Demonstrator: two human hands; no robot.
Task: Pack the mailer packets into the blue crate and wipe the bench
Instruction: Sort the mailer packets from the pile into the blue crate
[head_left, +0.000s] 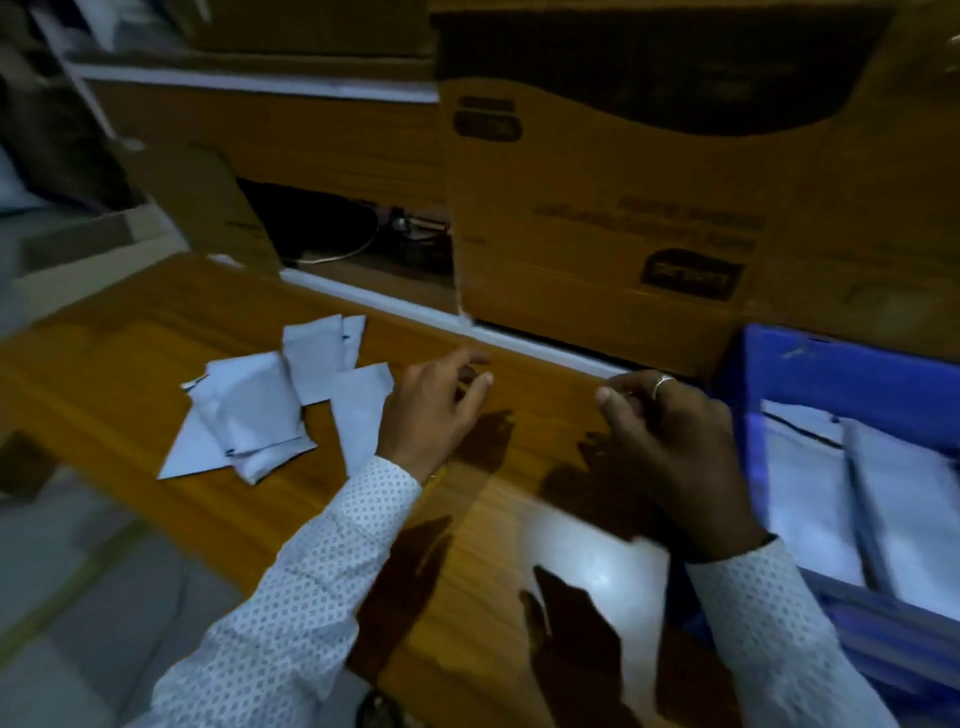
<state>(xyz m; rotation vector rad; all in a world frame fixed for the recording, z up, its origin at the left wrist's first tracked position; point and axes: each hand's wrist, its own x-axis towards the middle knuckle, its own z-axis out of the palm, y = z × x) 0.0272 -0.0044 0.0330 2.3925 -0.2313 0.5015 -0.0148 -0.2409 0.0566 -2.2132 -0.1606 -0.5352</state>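
Several white mailer packets (260, 405) lie in a loose pile on the wooden bench (156, 332), left of centre. My left hand (434, 410) hovers just right of the pile, over one packet's edge, fingers loosely curled and holding nothing. My right hand (675, 441) hangs over the bench near the blue crate (831, 369), fingers relaxed and empty, a ring on one finger. The crate stands at the right edge with white packets (872, 499) lying inside it.
Large cardboard boxes (649, 208) stand stacked along the back of the bench, close behind both hands. A dark gap with cables (353, 234) opens between boxes. The bench's left and near edges drop to a grey floor (93, 597).
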